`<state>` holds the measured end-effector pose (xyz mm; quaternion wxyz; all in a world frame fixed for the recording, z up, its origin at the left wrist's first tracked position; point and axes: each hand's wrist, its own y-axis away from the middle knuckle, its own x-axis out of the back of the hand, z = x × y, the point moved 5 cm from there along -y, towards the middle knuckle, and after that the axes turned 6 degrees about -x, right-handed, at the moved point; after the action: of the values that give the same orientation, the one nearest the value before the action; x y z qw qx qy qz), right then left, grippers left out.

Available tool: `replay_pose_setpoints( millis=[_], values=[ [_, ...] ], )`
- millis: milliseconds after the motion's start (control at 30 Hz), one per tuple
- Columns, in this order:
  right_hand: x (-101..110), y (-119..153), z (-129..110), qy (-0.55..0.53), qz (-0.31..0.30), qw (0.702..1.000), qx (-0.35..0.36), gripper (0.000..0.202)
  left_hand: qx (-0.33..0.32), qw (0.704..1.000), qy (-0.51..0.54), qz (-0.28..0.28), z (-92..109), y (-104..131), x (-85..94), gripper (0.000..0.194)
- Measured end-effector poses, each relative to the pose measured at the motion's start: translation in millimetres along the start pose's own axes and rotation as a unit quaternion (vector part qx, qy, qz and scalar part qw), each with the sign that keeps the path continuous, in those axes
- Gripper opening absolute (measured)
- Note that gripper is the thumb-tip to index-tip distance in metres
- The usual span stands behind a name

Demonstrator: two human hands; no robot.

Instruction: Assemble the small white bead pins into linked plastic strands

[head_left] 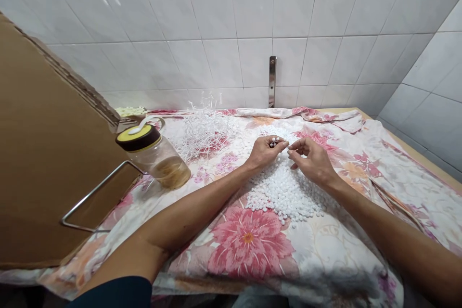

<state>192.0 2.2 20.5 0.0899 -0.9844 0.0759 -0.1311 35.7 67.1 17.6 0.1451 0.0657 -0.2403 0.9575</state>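
Many small white beads (285, 197) lie in a heap on the flowered cloth (249, 245). Over the back of this heap, my left hand (265, 152) is closed on a few white beads, which show between its curled fingers. My right hand (310, 160) is just to the right, its thumb and forefinger pinched close to my left fingertips; what they hold is too small to make out. Behind and left of my hands sits a loose tangle of thin white plastic strips (207, 132).
A clear bottle (169, 168) with a yellow and black lid and brownish liquid stands at the left. Beside it are a large cardboard box (54, 154) and a bent metal bar (94, 192). A metal bracket (272, 82) is on the tiled wall behind.
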Motion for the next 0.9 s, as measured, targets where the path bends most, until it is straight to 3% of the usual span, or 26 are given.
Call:
replay_pose_setpoints(
  millis=[200,533,633,767,900],
  values=[
    [-6,-6,6,-0.123,-0.027,0.991,-0.055,0.053,0.019,0.999,0.034,-0.006,4,4,-7.2,0.031],
    [-2,-11,11,-0.144,0.006,0.988,-0.055,0.05,0.027,0.999,0.033,0.0,-1,6,-8.3,0.03],
    [1,-9,7,-0.092,0.027,0.995,-0.014,0.038,0.034,0.999,0.031,0.007,-3,6,-8.0,0.03],
    [2,-4,-8,0.067,0.072,0.987,0.124,0.011,0.042,0.999,0.017,0.014,-1,7,-8.8,0.027],
    [-3,4,-16,0.181,0.083,0.958,0.208,0.014,0.026,0.999,-0.041,0.006,1,7,-9.0,0.023]
  ],
)
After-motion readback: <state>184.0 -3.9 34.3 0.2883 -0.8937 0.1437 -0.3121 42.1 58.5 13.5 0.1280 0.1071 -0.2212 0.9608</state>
